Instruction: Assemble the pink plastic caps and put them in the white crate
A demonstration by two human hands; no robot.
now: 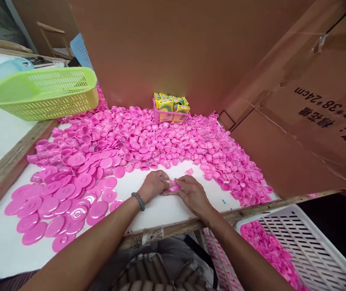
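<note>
My left hand (pixel 153 186), with a dark bead bracelet at the wrist, and my right hand (pixel 193 195) meet over the white tabletop (pixel 157 214). The fingertips of both are closed on a small pink plastic piece (pixel 174 186); its exact shape is partly hidden by the fingers. Just beyond the hands, a loose pink scrap (pixel 189 171) lies on the white surface. A wide heap of small pink toy cups (pixel 160 139) curves around the far side. To the left of my left hand, flat round pink saucers (pixel 66 198) overlap in a spread pile.
A pink basket (pixel 171 117) holding yellow-green boxes (pixel 173 103) stands in the heap. Brown cardboard (pixel 191 48) walls the back and right. A green basket (pixel 48 101) sits at left. Below right, a white crate (pixel 315 238) contains pink pieces (pixel 270 250). A wooden edge (pixel 173 229) borders the table.
</note>
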